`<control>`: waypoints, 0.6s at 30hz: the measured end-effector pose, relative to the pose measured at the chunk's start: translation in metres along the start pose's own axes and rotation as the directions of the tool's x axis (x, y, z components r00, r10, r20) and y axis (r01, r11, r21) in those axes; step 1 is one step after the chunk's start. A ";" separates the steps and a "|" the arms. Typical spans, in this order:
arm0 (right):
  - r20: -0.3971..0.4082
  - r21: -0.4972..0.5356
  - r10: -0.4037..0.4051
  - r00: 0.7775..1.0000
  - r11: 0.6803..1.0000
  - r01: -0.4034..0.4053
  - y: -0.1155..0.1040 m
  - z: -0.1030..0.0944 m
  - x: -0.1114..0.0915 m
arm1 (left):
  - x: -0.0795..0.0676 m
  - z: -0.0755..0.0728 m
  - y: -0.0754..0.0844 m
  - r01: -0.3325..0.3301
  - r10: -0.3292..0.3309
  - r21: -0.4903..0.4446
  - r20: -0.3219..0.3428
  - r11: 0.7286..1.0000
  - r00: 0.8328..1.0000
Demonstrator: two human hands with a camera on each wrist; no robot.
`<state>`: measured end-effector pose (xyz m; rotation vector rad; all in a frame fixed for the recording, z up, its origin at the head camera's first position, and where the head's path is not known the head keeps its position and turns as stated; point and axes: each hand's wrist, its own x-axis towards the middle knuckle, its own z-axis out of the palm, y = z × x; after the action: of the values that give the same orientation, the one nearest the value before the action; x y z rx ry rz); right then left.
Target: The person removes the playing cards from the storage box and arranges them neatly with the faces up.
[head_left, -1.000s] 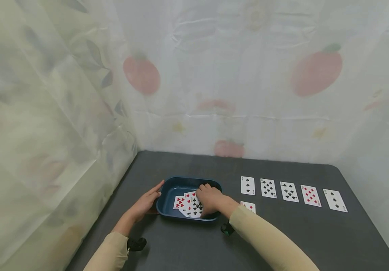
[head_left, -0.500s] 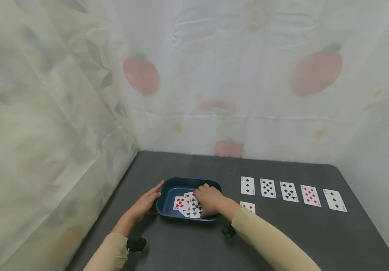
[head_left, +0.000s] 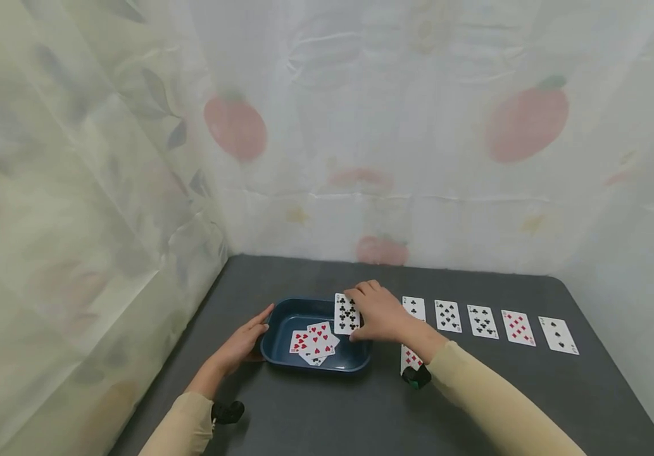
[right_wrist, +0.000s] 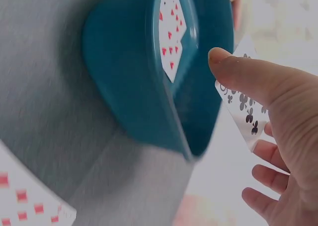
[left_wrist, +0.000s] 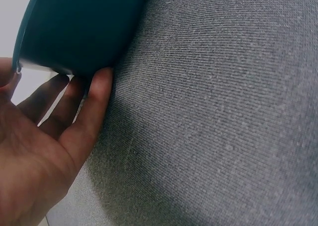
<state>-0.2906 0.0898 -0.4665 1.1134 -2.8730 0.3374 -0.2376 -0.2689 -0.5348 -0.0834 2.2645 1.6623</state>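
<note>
In the head view, my right hand point(head_left: 382, 311) pinches a clubs playing card point(head_left: 346, 314) by its right side, above the right part of a blue tray point(head_left: 281, 362). In the right wrist view the thumb lies across the face of this clubs card point(right_wrist: 249, 115), outside the tray wall. Several overlapping playing cards point(head_left: 318, 339) lie face up in the tray, hearts on top. My left hand point(head_left: 242, 342) is at the tray's left end. The left wrist view shows its fingers point(left_wrist: 92, 104) fairly straight, touching the tray's outer wall point(left_wrist: 82, 32).
Right of the tray, several face-up cards stand in a spaced row, from a clubs card point(head_left: 414, 306) to a spades card point(head_left: 558, 335). A diamonds card point(head_left: 410, 361) lies below the row, partly hidden by my right wrist. Patterned curtains point(head_left: 327, 158) border the dark table point(head_left: 304, 411).
My right hand has risen from inside the tray toward its far right side, lifting the clubs card off the pile. More of the hearts card beneath shows. The left hand stays at the tray.
</note>
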 end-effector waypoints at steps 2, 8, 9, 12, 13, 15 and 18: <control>-0.014 0.003 0.017 1.000 1.000 -0.017 0.009 -0.006 -0.008 | 0.000 0.000 0.000 -0.003 0.003 0.000 0.002 1.000 1.000; -0.065 0.043 0.072 0.995 0.997 -0.070 0.037 -0.015 -0.038 | 0.000 -0.001 0.000 -0.005 0.005 0.002 0.008 1.000 1.000; -0.070 0.051 0.084 0.994 0.995 -0.081 0.041 -0.016 -0.043 | 0.000 -0.001 0.000 -0.005 0.005 0.002 0.010 1.000 1.000; -0.067 0.070 0.133 0.989 0.989 -0.129 0.055 -0.018 -0.059 | 0.001 -0.001 0.001 -0.006 0.006 0.005 0.011 1.000 1.000; -0.069 0.072 0.143 0.987 0.988 -0.138 0.059 -0.018 -0.064 | 0.002 -0.001 0.001 -0.006 0.006 0.005 0.012 1.000 1.000; -0.070 0.064 0.159 0.985 0.986 -0.155 0.067 -0.019 -0.075 | 0.003 -0.001 0.000 -0.007 0.007 0.007 0.013 1.000 1.000; -0.072 0.043 0.172 0.983 0.985 -0.169 0.078 -0.020 -0.090 | 0.003 -0.001 -0.001 -0.005 0.005 0.017 0.011 1.000 1.000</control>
<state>-0.2774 0.2099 -0.4721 0.8414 -2.9121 0.4315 -0.2409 -0.2697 -0.5360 -0.0645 2.2722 1.6420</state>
